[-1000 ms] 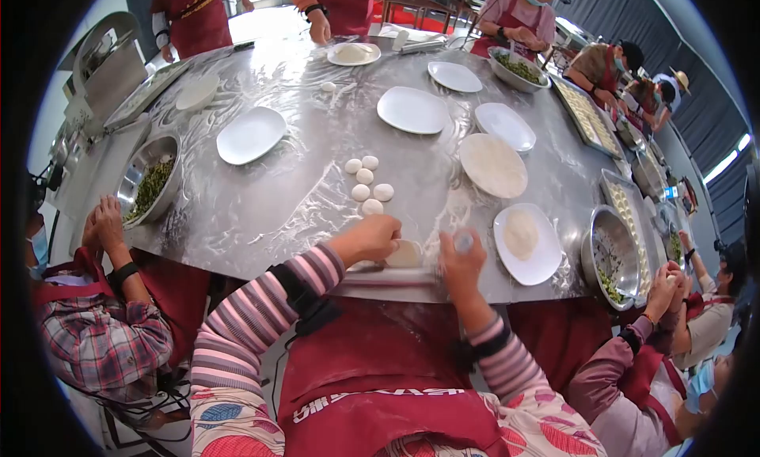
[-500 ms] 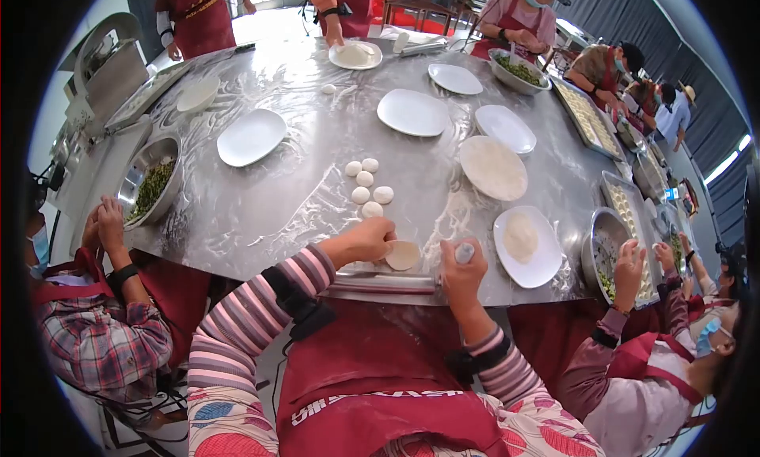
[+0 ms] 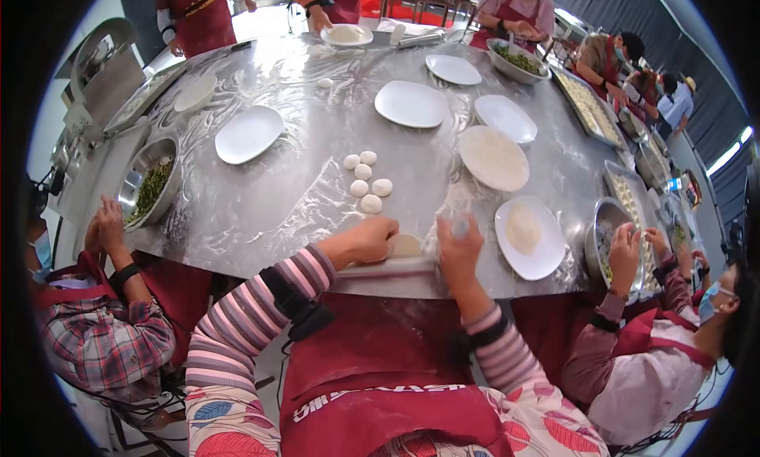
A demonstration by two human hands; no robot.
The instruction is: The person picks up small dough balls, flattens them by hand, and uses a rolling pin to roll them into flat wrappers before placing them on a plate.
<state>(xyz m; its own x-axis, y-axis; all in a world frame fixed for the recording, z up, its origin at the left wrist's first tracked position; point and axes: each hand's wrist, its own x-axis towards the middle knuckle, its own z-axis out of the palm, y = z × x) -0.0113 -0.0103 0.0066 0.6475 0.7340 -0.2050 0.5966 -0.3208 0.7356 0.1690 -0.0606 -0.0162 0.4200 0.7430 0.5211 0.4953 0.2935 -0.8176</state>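
Observation:
My left hand (image 3: 370, 240) is closed, its fingertips pinching the near-left edge of a flat round dough wrapper (image 3: 407, 246) close to the table's front edge. To the right, my right hand (image 3: 460, 250) wraps round a rolling pin (image 3: 461, 228); its pale end pokes out above the fingers, and motion blurs the rest of it beside the wrapper. Just beyond the left hand lie several small white dough balls (image 3: 370, 204) in a loose cluster. A white plate (image 3: 549, 255) with a floury round heap sits right of my right hand.
Behind that plate is another floured plate (image 3: 494, 158), with white plates (image 3: 410, 104) farther back. Steel bowls of chopped greens (image 3: 150, 180) stand at the left and right. Trays (image 3: 587, 109) of dumplings line the right side. People in red aprons stand or sit around the flour-streaked table (image 3: 309, 132).
My right hand and the rolling pin have moved slightly away from me and to the left. The near part of the wrapper is now covered. My left hand stays nearly in place.

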